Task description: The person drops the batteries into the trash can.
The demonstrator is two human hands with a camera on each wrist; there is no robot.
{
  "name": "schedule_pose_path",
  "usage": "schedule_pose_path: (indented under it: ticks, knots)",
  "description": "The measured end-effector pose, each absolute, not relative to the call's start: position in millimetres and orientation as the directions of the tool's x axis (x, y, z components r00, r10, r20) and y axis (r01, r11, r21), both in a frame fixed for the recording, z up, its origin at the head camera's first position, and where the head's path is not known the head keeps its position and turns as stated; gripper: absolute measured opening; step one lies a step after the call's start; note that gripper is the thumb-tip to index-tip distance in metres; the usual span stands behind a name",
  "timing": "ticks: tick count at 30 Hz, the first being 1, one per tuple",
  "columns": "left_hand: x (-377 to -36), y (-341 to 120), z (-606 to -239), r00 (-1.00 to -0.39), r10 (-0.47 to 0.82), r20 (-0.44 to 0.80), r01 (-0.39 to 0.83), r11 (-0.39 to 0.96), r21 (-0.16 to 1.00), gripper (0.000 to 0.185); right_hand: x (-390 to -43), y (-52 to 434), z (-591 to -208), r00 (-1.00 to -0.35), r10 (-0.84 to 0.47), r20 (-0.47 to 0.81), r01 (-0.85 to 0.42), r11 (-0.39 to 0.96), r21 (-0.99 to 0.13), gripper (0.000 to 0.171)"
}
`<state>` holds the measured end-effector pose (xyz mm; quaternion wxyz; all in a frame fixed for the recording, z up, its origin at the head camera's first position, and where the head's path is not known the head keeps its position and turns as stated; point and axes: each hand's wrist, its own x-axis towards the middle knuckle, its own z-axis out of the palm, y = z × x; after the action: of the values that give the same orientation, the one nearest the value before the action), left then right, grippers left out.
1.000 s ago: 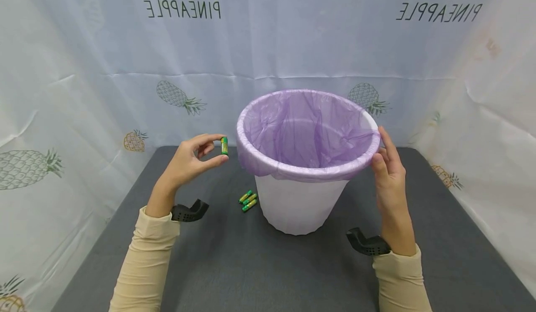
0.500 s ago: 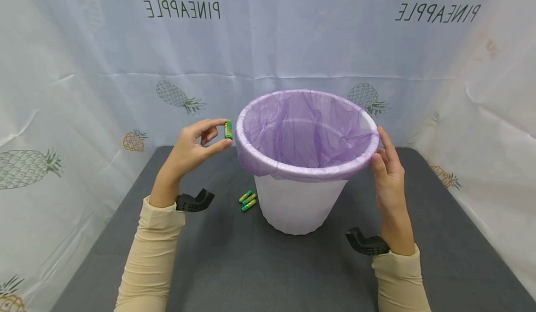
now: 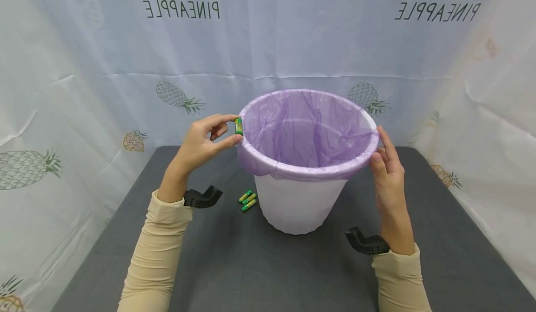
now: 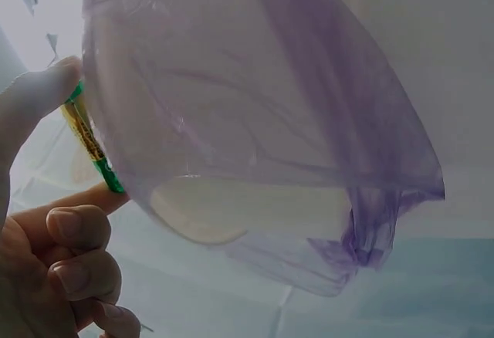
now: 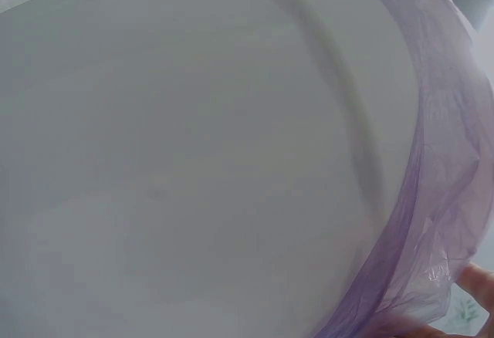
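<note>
In the head view my left hand (image 3: pixel 202 140) pinches a small green-and-yellow battery (image 3: pixel 238 126) upright between thumb and index finger, the other fingers curled. The battery is right at the left rim of a white trash can (image 3: pixel 299 205) lined with a purple trash bag (image 3: pixel 307 137). From the left wrist view, the battery (image 4: pixel 91 139) stands beside the overhanging bag (image 4: pixel 231 122). My right hand (image 3: pixel 389 172) rests against the can's right rim, index finger extended and thumb just below the rim. In the right wrist view, the bag (image 5: pixel 455 145) partly hides its fingers.
Three more batteries (image 3: pixel 248 200) lie together on the dark grey table (image 3: pixel 268 275), left of the can's base. A white curtain (image 3: pixel 276 33) with pineapple prints hangs behind and at both sides. Black wrist mounts (image 3: pixel 203 196) stick out from both forearms.
The left hand has risen and moved right with the battery, from left of the trash can up to its rim. The right hand has stayed almost still.
</note>
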<state>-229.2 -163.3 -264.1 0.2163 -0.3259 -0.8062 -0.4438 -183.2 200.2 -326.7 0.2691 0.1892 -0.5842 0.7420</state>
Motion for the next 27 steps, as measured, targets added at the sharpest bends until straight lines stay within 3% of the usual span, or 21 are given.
schedule_pose_path:
  ticks: [15, 27]
  knots:
    - [-229.7, -155.7, -264.0, -0.713, 0.373, 0.594, 0.701, 0.375, 0.606, 0.037, -182.1, 200.6, -325.1, -0.793, 0.175, 0.584, -0.608, -0.161, -0.777, 0.058]
    - [-227.8, -159.5, -269.9, -0.656, 0.370, 0.658, 0.755, 0.327, 0.568, 0.042, -182.4, 201.3, -325.6, -0.799, 0.175, 0.575, -0.600, -0.160, -0.784, 0.058]
